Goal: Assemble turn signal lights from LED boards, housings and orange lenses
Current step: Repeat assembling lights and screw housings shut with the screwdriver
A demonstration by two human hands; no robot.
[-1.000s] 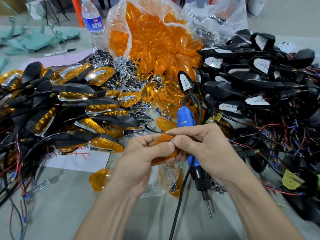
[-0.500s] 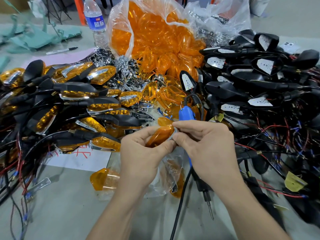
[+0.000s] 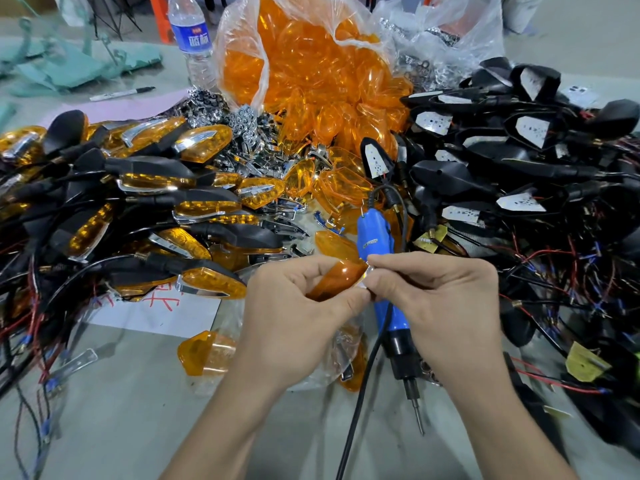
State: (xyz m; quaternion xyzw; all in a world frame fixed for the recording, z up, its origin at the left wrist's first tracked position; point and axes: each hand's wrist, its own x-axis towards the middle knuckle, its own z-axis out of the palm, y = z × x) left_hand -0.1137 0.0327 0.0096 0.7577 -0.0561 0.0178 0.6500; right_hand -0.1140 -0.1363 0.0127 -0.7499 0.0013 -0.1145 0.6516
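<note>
Fingers [image 3: 346, 299] are pinching the orange lens [image 3: 337, 277]: left hand [image 3: 294, 320] along its near-left body, right hand [image 3: 440, 299] at its far-right tip.

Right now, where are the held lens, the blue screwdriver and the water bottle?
lens [image 3: 337, 279]: head view, middle of its orange face.
screwdriver [image 3: 374, 233]: head view, upper part of the blue handle.
bottle [image 3: 192, 38]: head view, blue label.

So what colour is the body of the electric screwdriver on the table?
The electric screwdriver is blue, head view.
</note>
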